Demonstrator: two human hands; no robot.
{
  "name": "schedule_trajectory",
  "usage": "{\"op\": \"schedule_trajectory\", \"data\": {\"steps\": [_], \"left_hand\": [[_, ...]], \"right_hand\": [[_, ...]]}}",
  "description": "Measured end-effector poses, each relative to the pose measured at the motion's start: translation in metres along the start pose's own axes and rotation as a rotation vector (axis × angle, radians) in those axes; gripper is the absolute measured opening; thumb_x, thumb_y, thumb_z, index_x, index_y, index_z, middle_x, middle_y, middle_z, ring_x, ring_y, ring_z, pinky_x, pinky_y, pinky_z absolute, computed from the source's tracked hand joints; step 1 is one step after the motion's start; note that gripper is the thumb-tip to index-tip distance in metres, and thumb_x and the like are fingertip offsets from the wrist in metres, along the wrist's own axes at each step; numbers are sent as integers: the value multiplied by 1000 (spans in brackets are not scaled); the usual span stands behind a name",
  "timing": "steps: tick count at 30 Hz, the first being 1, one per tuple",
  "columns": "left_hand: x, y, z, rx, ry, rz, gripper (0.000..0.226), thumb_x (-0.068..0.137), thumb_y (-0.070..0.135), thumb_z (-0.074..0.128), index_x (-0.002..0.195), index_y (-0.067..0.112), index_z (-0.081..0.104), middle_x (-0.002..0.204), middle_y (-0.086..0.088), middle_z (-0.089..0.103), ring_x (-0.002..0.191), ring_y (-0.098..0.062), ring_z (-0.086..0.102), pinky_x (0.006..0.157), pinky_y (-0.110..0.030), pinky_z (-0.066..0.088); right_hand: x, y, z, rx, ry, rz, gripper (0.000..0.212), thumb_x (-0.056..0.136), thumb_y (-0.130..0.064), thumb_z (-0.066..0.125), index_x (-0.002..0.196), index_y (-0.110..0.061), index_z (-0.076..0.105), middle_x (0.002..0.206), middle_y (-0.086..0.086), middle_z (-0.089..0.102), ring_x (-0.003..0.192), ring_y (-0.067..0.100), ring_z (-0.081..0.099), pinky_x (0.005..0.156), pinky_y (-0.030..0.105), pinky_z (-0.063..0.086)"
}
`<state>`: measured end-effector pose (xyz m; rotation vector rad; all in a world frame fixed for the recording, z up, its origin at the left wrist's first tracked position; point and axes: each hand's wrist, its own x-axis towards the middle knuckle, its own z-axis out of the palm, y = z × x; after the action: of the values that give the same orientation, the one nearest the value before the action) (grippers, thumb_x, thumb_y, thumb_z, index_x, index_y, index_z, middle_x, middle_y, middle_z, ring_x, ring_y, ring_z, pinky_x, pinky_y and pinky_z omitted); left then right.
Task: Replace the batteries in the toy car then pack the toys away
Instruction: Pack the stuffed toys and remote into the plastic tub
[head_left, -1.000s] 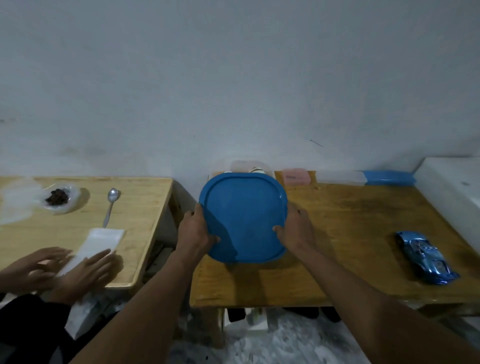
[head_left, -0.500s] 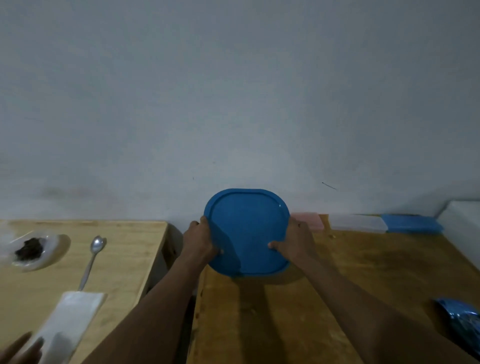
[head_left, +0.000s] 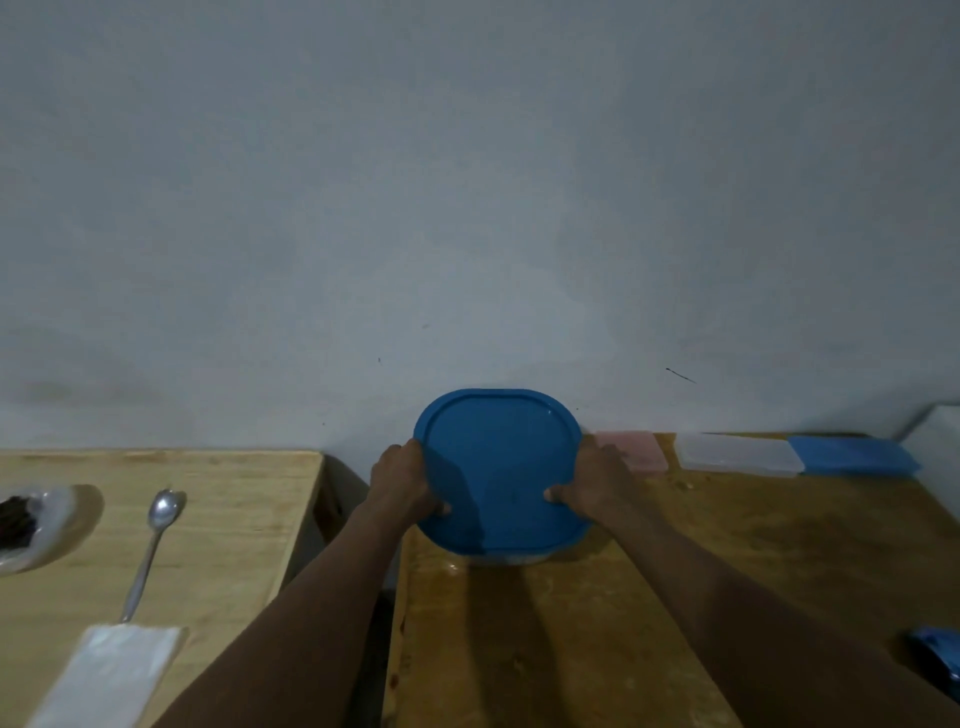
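The left hand (head_left: 402, 483) and the right hand (head_left: 597, 480) grip a blue lid (head_left: 498, 462) by its 2 opposite sides. Each thumb lies on the lid's top surface and the other fingers curl round the rim. The lid is a rounded square and sits at the far left end of the right-hand tabletop (head_left: 779, 551), close to the wall (head_left: 467, 208). Under its near edge shows a pale sliver of a container (head_left: 506, 559); what the container holds is hidden.

Just to the right of the right hand, against the wall, lies a flat pink box (head_left: 635, 451). Next in the row are a clear box (head_left: 737, 455) and a blue box (head_left: 852, 456), these 2 touching end to end. The toy car (head_left: 941, 656), shiny blue, lies at the picture's right edge on the near part of the same tabletop, well apart from the hands and only partly in view.

A second tabletop (head_left: 234, 509) stands to the left across a dark gap. On it lie a metal spoon (head_left: 155, 545), a clear dish (head_left: 47, 525) with something dark in it, and a white folded paper (head_left: 109, 675) at the spoon's handle end.
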<state>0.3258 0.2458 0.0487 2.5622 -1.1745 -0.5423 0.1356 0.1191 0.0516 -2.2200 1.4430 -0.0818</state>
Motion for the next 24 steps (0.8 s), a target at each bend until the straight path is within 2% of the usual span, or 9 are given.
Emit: {"op": "schedule_trajectory", "data": {"steps": [5, 10, 13, 18, 24], "left_hand": [[1, 3, 3, 12, -28, -24, 73, 65, 33, 87, 123, 12, 48, 119, -6, 54, 108, -23, 54, 91, -35, 52], [4, 4, 0, 36, -81, -39, 71, 65, 36, 86, 121, 11, 51, 115, -5, 57, 102, -20, 55, 77, -26, 48], [8, 2, 2, 44, -115, -43, 69, 68, 34, 85, 122, 10, 51, 116, -6, 58, 101, -19, 54, 76, -25, 46], [12, 7, 0, 62, -137, -41, 66, 69, 30, 85, 121, 7, 52, 116, -7, 60, 106, -22, 58, 84, -29, 52], [15, 12, -2, 99, -170, -46, 67, 70, 28, 84, 123, 6, 49, 118, -8, 58, 105, -21, 57, 87, -30, 54]], "right_hand": [[2, 2, 2, 20, -17, -23, 61, 70, -35, 81, 118, -11, 53, 113, 7, 61, 97, 24, 59, 78, 33, 53], [10, 0, -1, 11, -48, -14, 65, 66, -36, 84, 117, -9, 54, 113, 7, 60, 94, 22, 60, 80, 36, 56], [14, -1, 0, -9, -69, 0, 65, 66, -37, 84, 117, -11, 53, 115, 7, 58, 94, 23, 60, 80, 36, 56], [19, 1, 2, -98, -91, 26, 63, 68, -43, 81, 114, -11, 53, 115, 9, 57, 96, 24, 58, 81, 34, 54], [21, 0, 0, -117, -103, 25, 63, 68, -43, 81, 114, -11, 53, 116, 10, 56, 94, 23, 58, 78, 33, 54]]}}
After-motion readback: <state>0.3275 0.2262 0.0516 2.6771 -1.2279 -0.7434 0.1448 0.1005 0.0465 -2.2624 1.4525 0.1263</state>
